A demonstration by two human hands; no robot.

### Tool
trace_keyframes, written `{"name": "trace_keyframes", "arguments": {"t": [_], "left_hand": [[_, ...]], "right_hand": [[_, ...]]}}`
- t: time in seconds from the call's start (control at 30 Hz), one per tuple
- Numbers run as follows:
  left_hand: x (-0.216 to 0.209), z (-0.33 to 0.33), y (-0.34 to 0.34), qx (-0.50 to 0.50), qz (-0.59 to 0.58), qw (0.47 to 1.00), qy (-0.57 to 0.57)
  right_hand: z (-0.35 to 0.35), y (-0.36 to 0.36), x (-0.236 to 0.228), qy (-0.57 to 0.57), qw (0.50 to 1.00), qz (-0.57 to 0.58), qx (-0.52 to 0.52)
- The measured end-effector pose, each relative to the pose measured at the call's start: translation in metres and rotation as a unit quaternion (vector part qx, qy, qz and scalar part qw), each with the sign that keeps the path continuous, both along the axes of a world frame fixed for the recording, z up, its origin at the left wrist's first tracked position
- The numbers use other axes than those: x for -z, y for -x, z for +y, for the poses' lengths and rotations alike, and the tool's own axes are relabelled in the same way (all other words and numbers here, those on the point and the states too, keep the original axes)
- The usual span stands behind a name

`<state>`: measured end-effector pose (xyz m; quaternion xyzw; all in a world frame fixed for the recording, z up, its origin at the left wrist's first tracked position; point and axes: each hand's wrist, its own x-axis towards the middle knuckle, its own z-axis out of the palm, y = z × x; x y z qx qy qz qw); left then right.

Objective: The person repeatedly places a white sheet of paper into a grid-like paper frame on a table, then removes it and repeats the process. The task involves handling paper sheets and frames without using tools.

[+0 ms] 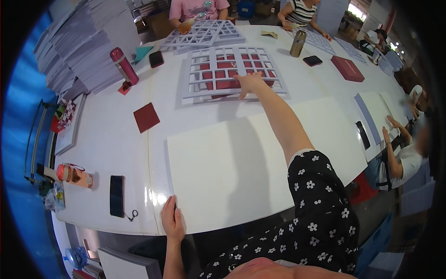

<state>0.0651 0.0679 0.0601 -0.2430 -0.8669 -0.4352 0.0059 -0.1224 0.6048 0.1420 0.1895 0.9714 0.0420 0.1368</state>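
The person's right hand [250, 83] is reaching toward the far part of the white surface [100, 139] and is touching the near right part of a white rectangular lattice panel [239, 59]. Its fingers are spreading apart, with the thumb pointing toward the near side; whether they are also pinching a bar, I cannot tell. The lattice panel is lying in the far middle of the surface, and red flat pieces [223, 85] are showing through its openings.

The left hand [173, 221] is resting at the near left corner of a large white rectangular board [209, 172]. Its fingers are lying close together beside the edge, but I cannot tell if they are clamping on it. The board is covering the near middle and right of the surface, under the right forearm.

On the left, a dark red square card [146, 117] is lying apart from the board, and a black phone [117, 195] is lying nearer. A pinkish-red cylindrical bottle [124, 66] is standing at the far left. Beyond the lattice panel, more white lattice panels [204, 35] are lying before a person in a pink shirt [200, 9].
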Motion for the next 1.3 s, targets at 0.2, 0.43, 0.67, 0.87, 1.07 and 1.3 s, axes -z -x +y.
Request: {"name": "trace_keyframes", "arguments": {"t": [0.2, 0.43, 0.67, 0.87, 1.07, 1.3], "left_hand": [[0.001, 0.002, 0.000, 0.002, 0.020, 1.000, -0.004], [0.020, -0.005, 0.009, -0.008, 0.043, 0.999, -0.020], [0.032, 0.007, 0.019, -0.001, 0.044, 0.998, -0.048], [0.040, -0.004, 0.023, 0.004, 0.081, 0.995, -0.056], [0.026, -0.004, 0.008, -0.018, 0.080, 0.995, -0.062], [0.022, -0.001, 0.010, -0.025, 0.067, 0.994, -0.086]], "right_hand": [[-0.009, -0.030, -0.008, 0.002, 0.999, 0.048, -0.011], [-0.047, -0.078, -0.073, 0.056, 0.996, 0.052, -0.043], [-0.030, -0.098, -0.066, 0.038, 0.992, -0.107, -0.055], [-0.085, -0.145, -0.100, -0.007, 0.997, 0.039, -0.068], [-0.146, -0.258, -0.107, 0.063, 0.985, 0.084, -0.134], [-0.205, -0.347, -0.071, 0.084, 0.967, 0.052, -0.236]]}}
